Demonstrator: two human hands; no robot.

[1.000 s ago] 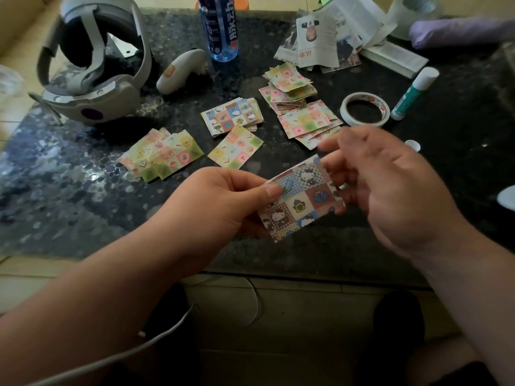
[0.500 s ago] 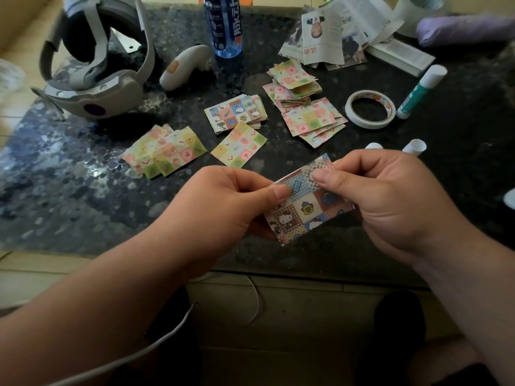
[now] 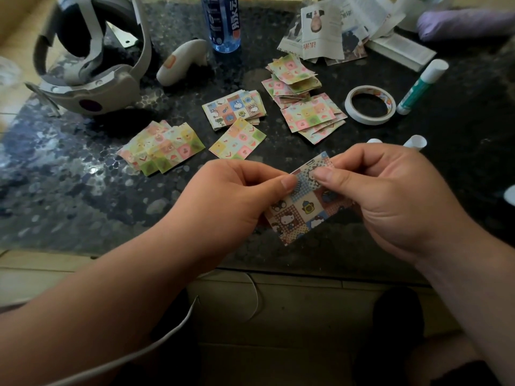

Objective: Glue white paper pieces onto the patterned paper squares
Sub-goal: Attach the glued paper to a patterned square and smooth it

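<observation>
Both hands pinch one patterned paper square [image 3: 303, 210], thin and flat with a checkered cartoon print. The left hand [image 3: 231, 196] grips its left edge and the right hand [image 3: 390, 196] its far corner, above the near edge of the glossy speckled table [image 3: 69, 190]. Beyond lie pastel square stacks [image 3: 164, 146], with a tape roll [image 3: 370, 105] and a glue stick [image 3: 420, 87] far right.

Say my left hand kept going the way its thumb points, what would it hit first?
Most likely the right hand. The left hand pinches the patterned paper square with its thumb aimed across at the right thumb, which looks almost touching, though depth is hard to judge.
</observation>
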